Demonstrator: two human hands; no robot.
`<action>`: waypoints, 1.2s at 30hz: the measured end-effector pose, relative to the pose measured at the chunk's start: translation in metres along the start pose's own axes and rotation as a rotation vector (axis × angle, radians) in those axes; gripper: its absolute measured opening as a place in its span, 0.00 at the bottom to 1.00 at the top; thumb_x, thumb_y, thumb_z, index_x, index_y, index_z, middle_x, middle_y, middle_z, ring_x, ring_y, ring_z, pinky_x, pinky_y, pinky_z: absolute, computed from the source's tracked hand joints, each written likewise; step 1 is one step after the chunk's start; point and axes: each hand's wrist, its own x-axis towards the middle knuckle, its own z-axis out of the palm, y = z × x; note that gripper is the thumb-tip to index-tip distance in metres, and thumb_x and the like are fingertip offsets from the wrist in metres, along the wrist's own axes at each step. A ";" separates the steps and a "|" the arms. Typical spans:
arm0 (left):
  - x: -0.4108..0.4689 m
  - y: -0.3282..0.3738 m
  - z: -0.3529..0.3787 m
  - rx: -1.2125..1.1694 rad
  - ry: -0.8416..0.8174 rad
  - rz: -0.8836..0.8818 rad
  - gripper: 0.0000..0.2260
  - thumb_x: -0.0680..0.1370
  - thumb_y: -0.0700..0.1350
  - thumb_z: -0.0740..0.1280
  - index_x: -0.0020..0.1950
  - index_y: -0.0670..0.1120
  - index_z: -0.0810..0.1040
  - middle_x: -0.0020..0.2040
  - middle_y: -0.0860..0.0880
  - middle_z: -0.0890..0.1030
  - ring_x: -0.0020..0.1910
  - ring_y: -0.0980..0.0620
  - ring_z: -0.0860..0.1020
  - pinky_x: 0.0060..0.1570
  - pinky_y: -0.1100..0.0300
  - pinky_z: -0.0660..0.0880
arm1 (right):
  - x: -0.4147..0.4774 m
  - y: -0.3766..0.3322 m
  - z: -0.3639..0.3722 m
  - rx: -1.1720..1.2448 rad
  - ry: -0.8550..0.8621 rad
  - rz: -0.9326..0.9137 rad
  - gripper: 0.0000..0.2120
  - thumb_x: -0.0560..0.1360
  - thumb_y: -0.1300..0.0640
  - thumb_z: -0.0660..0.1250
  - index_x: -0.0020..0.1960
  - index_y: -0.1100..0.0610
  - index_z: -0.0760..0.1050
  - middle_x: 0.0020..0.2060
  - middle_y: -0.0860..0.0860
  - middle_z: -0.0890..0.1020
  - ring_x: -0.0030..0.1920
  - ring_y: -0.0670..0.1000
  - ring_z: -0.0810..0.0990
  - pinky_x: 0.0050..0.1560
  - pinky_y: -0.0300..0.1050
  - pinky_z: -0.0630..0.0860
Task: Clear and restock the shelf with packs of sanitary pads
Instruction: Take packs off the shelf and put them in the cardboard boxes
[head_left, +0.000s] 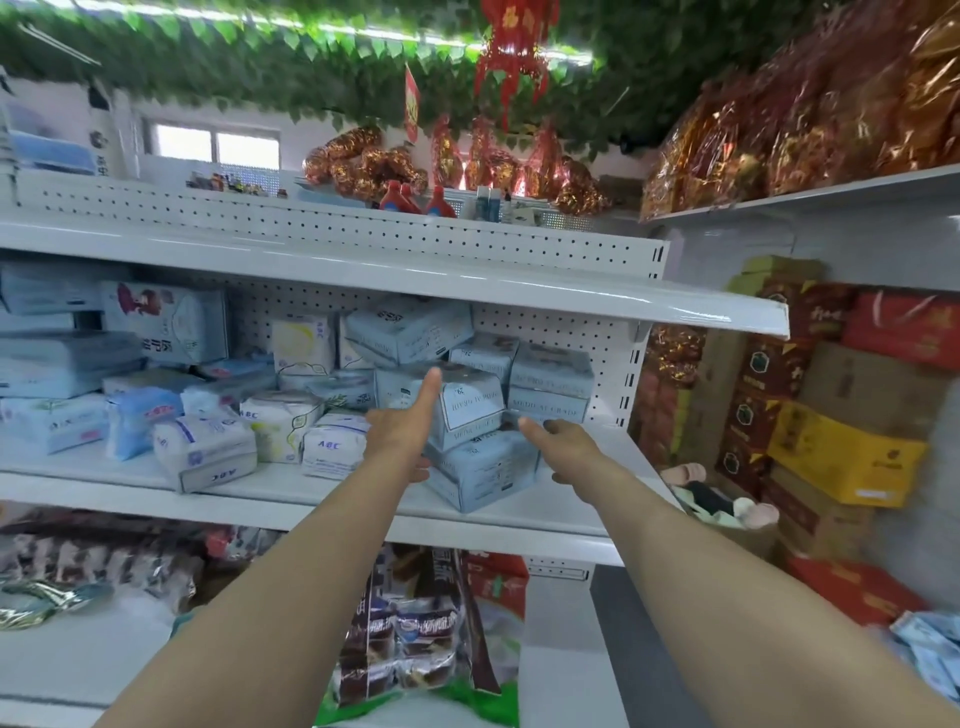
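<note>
Restocking step: judged to be squaring up the pale blue "MEDICAL GRADE" packs (550, 384) piled at the 3 o'clock end of the middle shelf (571, 512).
Left hand (402, 434): forefinger straight, touching the tilted pack (467, 410) on its 9 o'clock face; it grips nothing.
Right hand (563, 444): at 3 o'clock of the front pack (483, 475), thumb at its edge; whether it grips cannot be told.
Next move: probably both hands pressing inward to level the leaning pile.
Pack look: soft, boxy wrappers, stacked crookedly.

Two hands (402, 434), three red bottles (440, 203), one yellow carton (841, 454).
</note>
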 end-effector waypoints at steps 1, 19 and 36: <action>0.000 0.003 0.000 -0.014 -0.009 -0.022 0.53 0.64 0.77 0.67 0.78 0.46 0.57 0.60 0.41 0.76 0.46 0.39 0.83 0.42 0.48 0.81 | 0.002 -0.002 0.001 0.002 -0.008 0.002 0.37 0.77 0.36 0.65 0.78 0.57 0.65 0.75 0.54 0.69 0.71 0.59 0.70 0.70 0.57 0.71; 0.008 -0.005 -0.010 -0.130 -0.191 -0.046 0.32 0.69 0.65 0.74 0.63 0.44 0.76 0.48 0.42 0.84 0.42 0.45 0.85 0.34 0.53 0.83 | 0.003 0.000 -0.003 0.212 -0.104 0.325 0.44 0.66 0.30 0.73 0.72 0.54 0.67 0.73 0.56 0.67 0.68 0.63 0.72 0.46 0.57 0.83; -0.012 -0.025 -0.024 -0.211 -0.351 0.005 0.19 0.74 0.61 0.72 0.55 0.48 0.79 0.49 0.43 0.84 0.49 0.48 0.83 0.45 0.54 0.80 | -0.060 0.014 -0.010 0.594 -0.155 0.481 0.22 0.67 0.49 0.81 0.54 0.57 0.76 0.49 0.59 0.79 0.43 0.58 0.81 0.58 0.53 0.81</action>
